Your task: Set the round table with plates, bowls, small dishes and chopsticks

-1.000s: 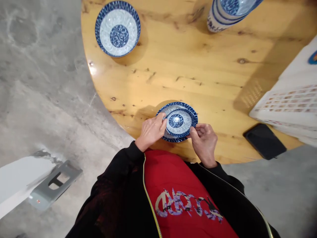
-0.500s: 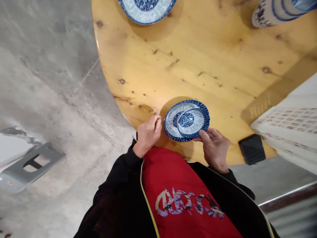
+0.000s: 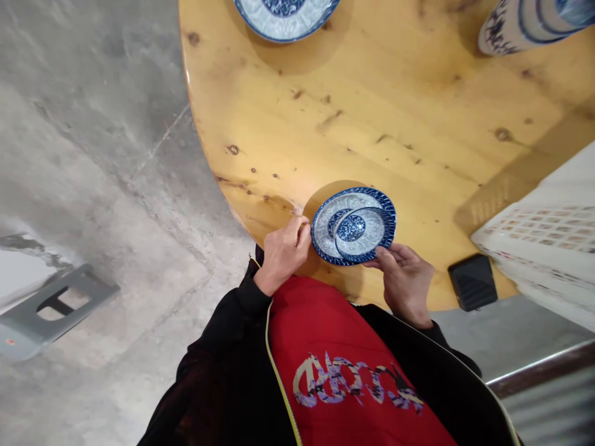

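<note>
Pinching right hand (image 3: 405, 279): thumb over the rim and fingers tucked beneath, closed on the smaller dish (image 3: 365, 230) at its 5 o'clock; I cannot tell whether the lower rim is caught in the grip too.
Left hand (image 3: 284, 248): fingers curled together, nothing seen inside them; the tips sit at the 9 o'clock rim of the larger dish (image 3: 341, 201), and contact there is unclear.
Smaller dish: over the larger dish and mostly within its outline, set off towards 3 o'clock; whether its base rests on the larger dish is hidden.
Larger dish: at the near edge of the tabletop (image 3: 288, 124), its blue centre half covered from the 3 o'clock side.
Done, as I judge it: the two dishes are together, one above the other.
Left undone, as I judge it: the smaller dish is off centre and not yet let go.
Third dish (image 3: 288, 21): well apart at 11 o'clock from the pair, partly out of view, no hand near it.
Nested vessels (image 3: 502, 34): well apart at 2 o'clock, lying tilted, also cut off by the view.
White basket (image 3: 548, 238): at 3 o'clock, with a dark flat object (image 3: 473, 282) near it at 4.
</note>
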Available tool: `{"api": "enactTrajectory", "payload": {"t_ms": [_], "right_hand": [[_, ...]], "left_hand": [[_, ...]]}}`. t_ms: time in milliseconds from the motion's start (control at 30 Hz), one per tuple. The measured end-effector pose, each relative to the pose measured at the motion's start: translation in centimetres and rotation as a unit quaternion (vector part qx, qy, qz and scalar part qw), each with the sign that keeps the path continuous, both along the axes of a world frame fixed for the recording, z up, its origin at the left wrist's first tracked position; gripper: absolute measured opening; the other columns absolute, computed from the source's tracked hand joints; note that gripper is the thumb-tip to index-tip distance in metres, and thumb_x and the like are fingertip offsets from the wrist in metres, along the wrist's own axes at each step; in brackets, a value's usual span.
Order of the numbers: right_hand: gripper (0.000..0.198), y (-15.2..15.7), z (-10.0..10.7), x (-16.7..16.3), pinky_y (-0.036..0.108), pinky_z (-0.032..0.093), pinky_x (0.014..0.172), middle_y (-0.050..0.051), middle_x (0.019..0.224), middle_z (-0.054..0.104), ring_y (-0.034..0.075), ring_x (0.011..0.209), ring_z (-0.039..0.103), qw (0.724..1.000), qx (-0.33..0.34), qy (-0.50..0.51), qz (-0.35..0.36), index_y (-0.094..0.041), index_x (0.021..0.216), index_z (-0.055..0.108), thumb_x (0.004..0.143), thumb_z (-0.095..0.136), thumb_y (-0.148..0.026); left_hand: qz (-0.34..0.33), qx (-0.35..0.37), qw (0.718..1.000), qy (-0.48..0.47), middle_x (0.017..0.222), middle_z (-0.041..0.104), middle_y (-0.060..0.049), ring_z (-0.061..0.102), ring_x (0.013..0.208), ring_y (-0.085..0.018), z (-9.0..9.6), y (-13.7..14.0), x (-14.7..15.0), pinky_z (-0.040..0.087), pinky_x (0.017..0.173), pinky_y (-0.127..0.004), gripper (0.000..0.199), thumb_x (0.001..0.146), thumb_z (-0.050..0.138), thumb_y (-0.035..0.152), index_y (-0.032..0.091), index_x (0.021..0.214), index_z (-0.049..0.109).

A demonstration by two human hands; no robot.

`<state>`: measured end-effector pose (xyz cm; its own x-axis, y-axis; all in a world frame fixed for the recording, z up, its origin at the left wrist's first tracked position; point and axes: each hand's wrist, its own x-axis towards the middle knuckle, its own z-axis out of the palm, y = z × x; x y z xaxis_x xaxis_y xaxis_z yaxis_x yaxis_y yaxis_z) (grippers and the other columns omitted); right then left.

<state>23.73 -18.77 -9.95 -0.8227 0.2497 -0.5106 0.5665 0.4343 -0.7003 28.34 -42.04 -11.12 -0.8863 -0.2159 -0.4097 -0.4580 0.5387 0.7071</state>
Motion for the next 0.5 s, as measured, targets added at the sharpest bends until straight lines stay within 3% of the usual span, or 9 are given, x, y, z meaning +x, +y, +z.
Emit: {"api": "enactTrajectory", "payload": {"t_ms": [500], "right_hand": [[0.036, -0.61, -0.39, -0.05, 0.036, 0.064, 0.052, 0.002, 0.068, 0.071, 0.022, 0.056, 0.070, 1.000, 0.003, 0.012, -0.004, -0.020, 0.082, 0.068, 0.073, 0.085, -0.051]], "left_hand": [[-0.015, -0.010, 1.000, 0.017, 0.095, 0.081, -0.005, 0.075, 0.081, -0.016, -0.36, -0.17, 0.35, 0.049, 0.073, -0.026, 0.024, 0.108, 0.049, 0.028, 0.019, 0.118, 0.068]]}}
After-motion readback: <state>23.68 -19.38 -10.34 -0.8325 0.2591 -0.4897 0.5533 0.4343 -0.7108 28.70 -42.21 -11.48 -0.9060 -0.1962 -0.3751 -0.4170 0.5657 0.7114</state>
